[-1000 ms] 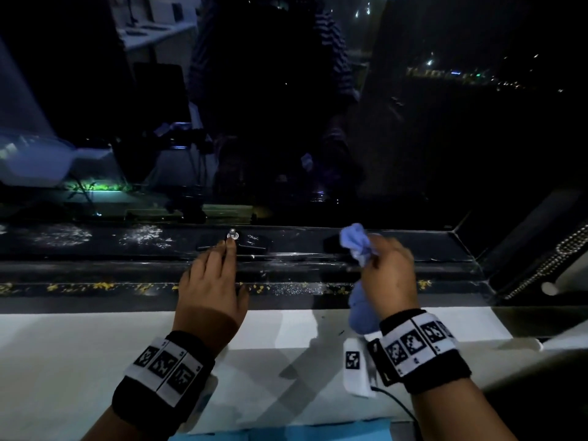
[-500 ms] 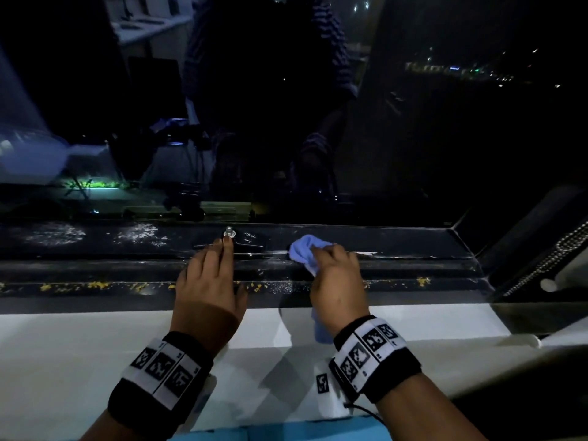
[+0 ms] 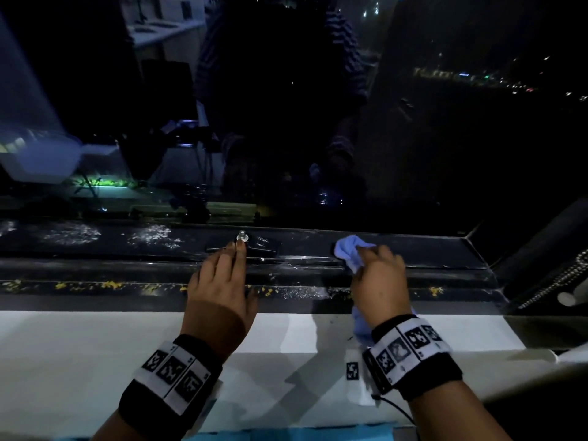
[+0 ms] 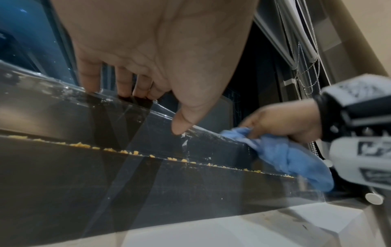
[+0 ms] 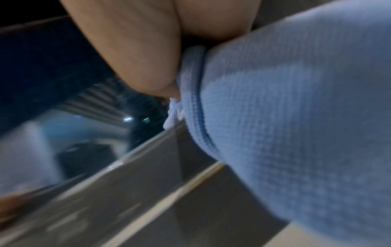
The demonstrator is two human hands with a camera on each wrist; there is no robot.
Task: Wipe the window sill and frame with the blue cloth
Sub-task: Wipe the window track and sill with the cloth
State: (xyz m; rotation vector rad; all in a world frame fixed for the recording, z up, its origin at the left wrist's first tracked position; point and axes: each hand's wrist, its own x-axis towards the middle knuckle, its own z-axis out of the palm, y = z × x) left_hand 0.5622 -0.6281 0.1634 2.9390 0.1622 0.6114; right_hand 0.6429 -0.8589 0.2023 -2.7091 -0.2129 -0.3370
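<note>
Fingers of the right hand (image 3: 380, 281) curl round a bunched blue cloth (image 3: 350, 249), pressing it on the dark frame (image 3: 445, 249) (yellow crumbs (image 4: 127, 151) line a groove). Just left, the left hand (image 3: 219, 284) rests flat, fingers straight, holding nothing. Below lies the white sill (image 3: 79, 361).

L hand (image 3: 219, 284) flat on dark frame (image 3: 445, 249), R hand (image 3: 378, 281) w/ bunched blue cloth (image 3: 348, 251) beside.
</note>
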